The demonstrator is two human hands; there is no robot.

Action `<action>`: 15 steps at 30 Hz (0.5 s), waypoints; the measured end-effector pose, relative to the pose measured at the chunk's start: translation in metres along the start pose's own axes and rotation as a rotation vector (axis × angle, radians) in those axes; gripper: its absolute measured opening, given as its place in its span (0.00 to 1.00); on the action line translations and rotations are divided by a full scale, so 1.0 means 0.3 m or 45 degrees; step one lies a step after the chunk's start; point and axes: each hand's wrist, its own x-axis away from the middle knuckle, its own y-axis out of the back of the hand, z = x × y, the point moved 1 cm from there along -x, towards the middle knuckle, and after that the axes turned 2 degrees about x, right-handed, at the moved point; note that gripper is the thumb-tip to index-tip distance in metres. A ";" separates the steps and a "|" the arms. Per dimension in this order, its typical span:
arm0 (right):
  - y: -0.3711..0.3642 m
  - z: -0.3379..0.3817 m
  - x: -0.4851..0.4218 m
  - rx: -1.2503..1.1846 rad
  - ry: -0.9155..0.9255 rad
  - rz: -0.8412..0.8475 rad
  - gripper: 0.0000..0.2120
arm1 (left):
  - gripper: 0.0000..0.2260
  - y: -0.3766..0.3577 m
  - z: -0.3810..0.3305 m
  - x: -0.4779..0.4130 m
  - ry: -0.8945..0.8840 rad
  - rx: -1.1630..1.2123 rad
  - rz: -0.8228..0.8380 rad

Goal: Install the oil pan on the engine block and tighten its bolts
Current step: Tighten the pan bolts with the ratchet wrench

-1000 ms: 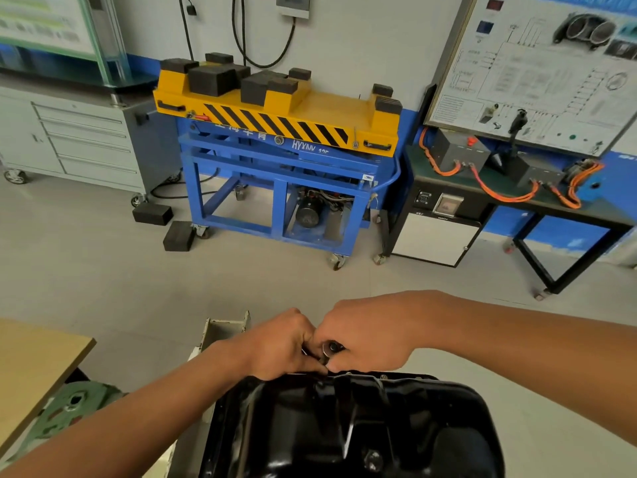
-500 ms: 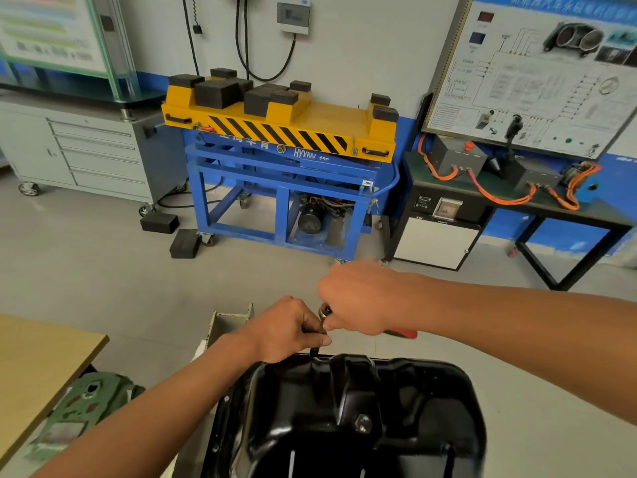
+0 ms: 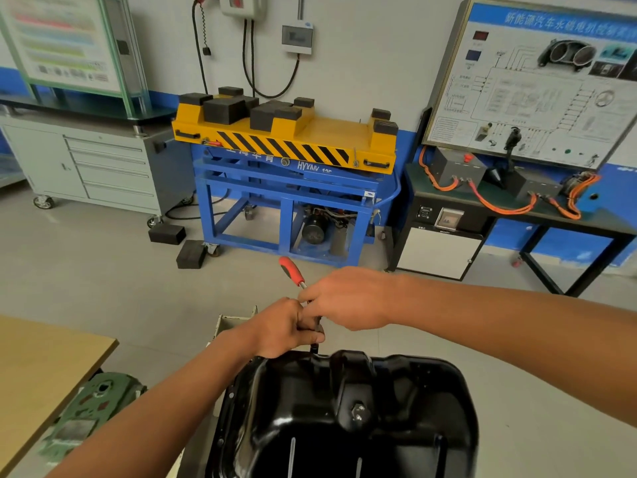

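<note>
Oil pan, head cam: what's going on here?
A person is working at the far rim of the black oil pan with a red-handled wrench. The left hand grips the tool's lower end just above the rim; the right hand holds the shaft below the red grip, which points up and away. The bolt is hidden by the hands, so its tightness can't be told.

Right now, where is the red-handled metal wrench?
The red-handled metal wrench sits mid-frame in the head view, held by the right hand above the left hand, its tip at the far rim of the glossy black oil pan.
</note>
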 end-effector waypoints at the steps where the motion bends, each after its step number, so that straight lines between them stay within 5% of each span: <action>1: -0.011 -0.011 0.010 -0.084 -0.018 -0.032 0.13 | 0.06 -0.001 -0.003 -0.001 0.002 -0.003 0.006; 6: -0.033 -0.033 0.048 -0.251 -0.166 -0.028 0.10 | 0.05 -0.006 -0.008 -0.007 0.069 -0.003 0.009; 11: -0.007 0.006 0.034 0.044 -0.346 0.020 0.07 | 0.09 -0.017 -0.041 -0.012 0.147 -0.084 -0.020; 15: 0.004 0.031 0.003 -0.051 -0.464 0.033 0.19 | 0.20 -0.036 -0.088 -0.016 0.193 -0.100 -0.115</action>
